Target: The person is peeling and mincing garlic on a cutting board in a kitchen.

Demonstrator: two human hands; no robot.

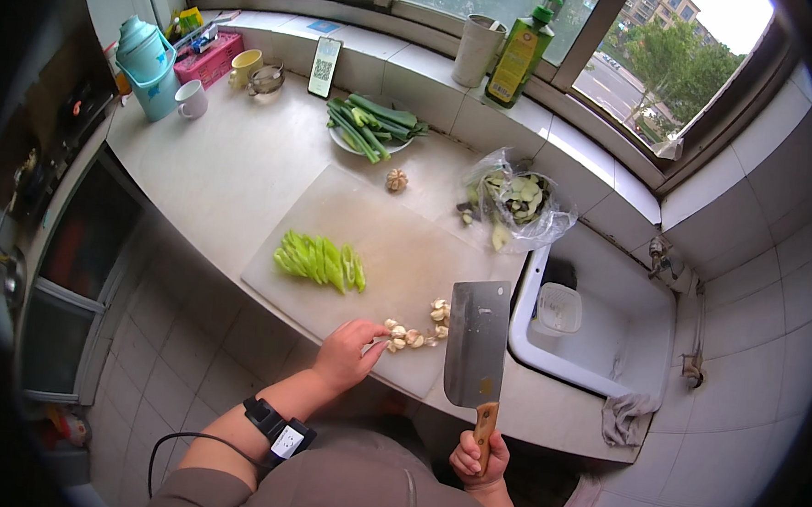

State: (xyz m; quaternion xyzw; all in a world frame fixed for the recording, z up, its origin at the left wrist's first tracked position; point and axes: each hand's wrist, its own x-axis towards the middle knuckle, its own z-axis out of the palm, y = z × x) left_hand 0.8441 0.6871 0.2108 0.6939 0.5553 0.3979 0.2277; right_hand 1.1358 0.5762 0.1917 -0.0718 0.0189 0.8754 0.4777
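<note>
My right hand (479, 457) is closed around the wooden handle of a cleaver (477, 347), whose broad blade points away from me over the right side of the cutting board. Several garlic cloves (413, 337) lie at the near right part of the white cutting board (392, 253). My left hand (353, 350) reaches over the board's near edge, its fingertips at the leftmost cloves; whether it pinches one is not clear. Sliced green pepper (319, 259) lies in a row on the board's left part. Beyond the board sits a garlic bulb (397, 180).
Behind the board stand a plate of green onions (375, 128) and a plastic bag of vegetable peelings (519, 197). A white sink (599, 381) adjoins on the right, with a grey cloth (626, 418) on its near corner. Mugs, a phone (325, 68) and a blue flask (147, 75) stand farther left.
</note>
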